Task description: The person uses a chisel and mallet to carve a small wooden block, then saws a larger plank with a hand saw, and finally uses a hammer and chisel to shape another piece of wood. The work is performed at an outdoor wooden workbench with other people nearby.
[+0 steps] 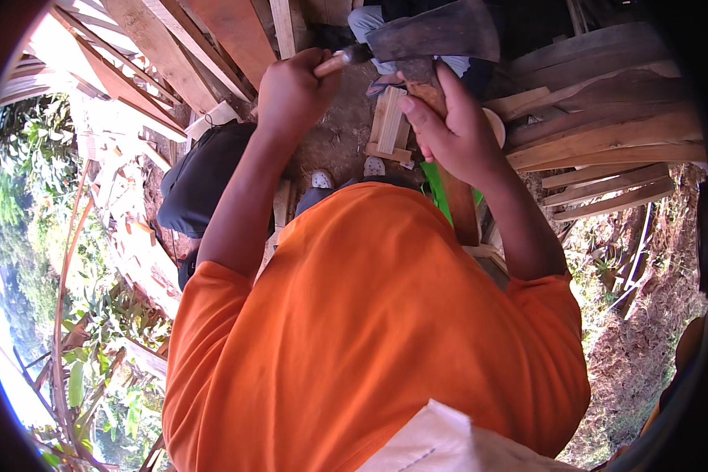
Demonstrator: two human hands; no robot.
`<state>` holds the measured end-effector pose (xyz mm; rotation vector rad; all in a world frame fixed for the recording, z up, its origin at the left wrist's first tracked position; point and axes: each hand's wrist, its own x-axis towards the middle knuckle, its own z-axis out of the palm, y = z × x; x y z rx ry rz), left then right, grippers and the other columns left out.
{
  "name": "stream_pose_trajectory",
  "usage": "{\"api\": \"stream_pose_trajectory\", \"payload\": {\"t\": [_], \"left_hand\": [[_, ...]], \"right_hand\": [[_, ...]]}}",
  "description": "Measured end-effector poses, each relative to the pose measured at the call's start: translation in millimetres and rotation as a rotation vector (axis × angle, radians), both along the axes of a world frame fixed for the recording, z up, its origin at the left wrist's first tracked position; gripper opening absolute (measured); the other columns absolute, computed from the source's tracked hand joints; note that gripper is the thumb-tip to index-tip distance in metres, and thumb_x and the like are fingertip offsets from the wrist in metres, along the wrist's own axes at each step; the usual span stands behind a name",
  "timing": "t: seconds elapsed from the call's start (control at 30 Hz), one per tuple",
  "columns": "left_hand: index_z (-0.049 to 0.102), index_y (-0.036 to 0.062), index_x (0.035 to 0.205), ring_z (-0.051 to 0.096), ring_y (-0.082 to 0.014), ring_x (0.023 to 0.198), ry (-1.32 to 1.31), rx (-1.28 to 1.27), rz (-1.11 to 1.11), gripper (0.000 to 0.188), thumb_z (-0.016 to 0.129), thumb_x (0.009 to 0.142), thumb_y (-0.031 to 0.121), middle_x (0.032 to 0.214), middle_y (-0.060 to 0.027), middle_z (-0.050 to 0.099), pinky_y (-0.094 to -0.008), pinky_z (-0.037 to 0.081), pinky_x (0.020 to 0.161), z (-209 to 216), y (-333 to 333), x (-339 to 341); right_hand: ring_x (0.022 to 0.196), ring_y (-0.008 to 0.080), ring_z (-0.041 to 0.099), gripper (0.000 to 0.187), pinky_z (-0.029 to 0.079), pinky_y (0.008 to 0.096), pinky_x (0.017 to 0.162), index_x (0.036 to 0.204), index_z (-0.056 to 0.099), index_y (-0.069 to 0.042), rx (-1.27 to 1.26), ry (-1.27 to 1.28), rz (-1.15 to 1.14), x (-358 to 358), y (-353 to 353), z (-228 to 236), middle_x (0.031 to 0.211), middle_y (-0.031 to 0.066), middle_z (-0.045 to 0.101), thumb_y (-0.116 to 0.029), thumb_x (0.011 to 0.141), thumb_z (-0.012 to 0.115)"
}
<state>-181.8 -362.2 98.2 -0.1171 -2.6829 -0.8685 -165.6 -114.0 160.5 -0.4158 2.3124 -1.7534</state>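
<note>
- Hands apart, each clamped on its own tool, both out ahead of my chest.
- My left hand [295, 90]: fist around the pale grip of a hammer-like tool [332, 64]; its dark end points right, toward the blade.
- My right hand [456, 126]: wrapped around the handle of an axe-like tool [440, 35], thumb lying along the wood, just below the blade.
- Key relation: blade sits ahead of my right hand and to the right of my left. Its long axis runs crosswise, narrow end left, broad rounded end right.
- Handle runs roughly square to the blade, back toward me; a brown wooden length below my right hand looks like the same handle, slanting slightly right.
- Right hand is the nearer one overall, but the hammer-like tool's dark end is right by the narrow end. Touching or not: can't tell.
- Wooden pieces [389, 122] on the ground, between my forearms.
</note>
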Motion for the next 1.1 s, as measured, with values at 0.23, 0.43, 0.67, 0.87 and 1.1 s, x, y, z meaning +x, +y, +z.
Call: {"api": "stream_pose_trajectory", "payload": {"t": [0.23,0.43,0.67,0.87,1.1], "left_hand": [[0.068,0.0056,0.090,0.062,-0.0269,0.057,-0.319,0.255,-0.065,0.024,0.066,0.090,0.029,0.062,-0.0143,0.059,-0.0401,0.049,0.057,0.7,15.0,12.7],[0.051,0.0031,0.104,0.048,-0.0087,0.056,-0.672,0.723,-0.233,0.032,0.061,0.096,0.032,0.071,0.0018,0.047,-0.0276,0.038,0.050,28.4,34.4,34.0],[0.050,0.0050,0.110,0.040,-0.0064,0.048,-0.558,1.019,-0.125,0.027,0.048,0.104,0.031,0.073,0.0006,0.044,-0.0225,0.033,0.042,26.8,59.5,57.4],[0.051,0.0068,0.111,0.040,-0.0057,0.046,-0.500,1.149,-0.064,0.029,0.044,0.107,0.034,0.070,0.0010,0.044,-0.0212,0.031,0.040,36.5,66.4,66.8],[0.061,0.0006,0.086,0.054,-0.0153,0.048,-0.166,0.540,0.002,0.035,0.062,0.098,0.033,0.061,-0.0063,0.056,-0.0307,0.040,0.047,8.7,55.4,74.1]], "right_hand": [[0.052,0.0053,0.047,0.034,0.040,0.0215,0.047,0.129,0.051,-0.002,-0.171,-0.093,-0.052,-8.3,26.1,16.7,0.073,-0.0002,0.052,-0.021,0.101,0.058],[0.053,0.0052,0.048,0.036,0.040,0.0204,0.049,0.132,0.050,-0.002,-0.098,-0.134,-0.002,-12.7,63.0,25.6,0.073,0.0007,0.052,-0.021,0.102,0.058],[0.053,0.0056,0.048,0.037,0.040,0.0206,0.050,0.133,0.050,-0.004,-0.124,-0.231,0.035,-6.5,76.6,10.0,0.073,0.0000,0.052,-0.021,0.102,0.058],[0.053,0.0052,0.048,0.036,0.040,0.0209,0.049,0.133,0.051,-0.004,-0.136,-0.268,0.065,-6.6,87.1,-2.4,0.073,-0.0002,0.051,-0.022,0.102,0.057],[0.053,0.0044,0.047,0.037,0.041,0.0207,0.049,0.131,0.054,-0.006,-0.072,-0.126,0.113,-9.2,82.5,25.2,0.070,-0.0021,0.053,-0.024,0.100,0.061]]}}
